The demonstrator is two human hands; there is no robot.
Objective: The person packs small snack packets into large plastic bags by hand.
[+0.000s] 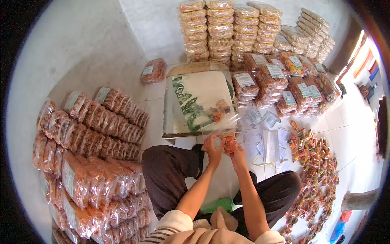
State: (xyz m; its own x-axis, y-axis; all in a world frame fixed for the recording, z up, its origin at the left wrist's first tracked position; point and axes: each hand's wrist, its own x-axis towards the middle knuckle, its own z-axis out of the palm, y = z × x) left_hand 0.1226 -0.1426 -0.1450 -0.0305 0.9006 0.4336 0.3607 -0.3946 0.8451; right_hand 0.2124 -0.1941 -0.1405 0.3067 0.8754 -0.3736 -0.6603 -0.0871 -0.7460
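Note:
Just off the near edge of the low table (168, 112), my two hands are close together. My left hand (212, 149) has its fingers closed on the mouth of a clear plastic bag (227, 124), which stretches over the tabletop. Beside it, my right hand (235, 149) grips small orange-red snack packets (230, 137) at the bag's opening. More little snack packets (219, 112) show through the film, further up on the table. A white sheet with a green pattern (207, 87) covers the tabletop.
Packed brown snack bags (93, 175) are piled along my left. Tall stacks of pale packs (219, 28) line the wall, with labelled bags (276, 77) in front. Loose snack packets (313, 175) are heaped at right, near flat plastic bags (270, 144).

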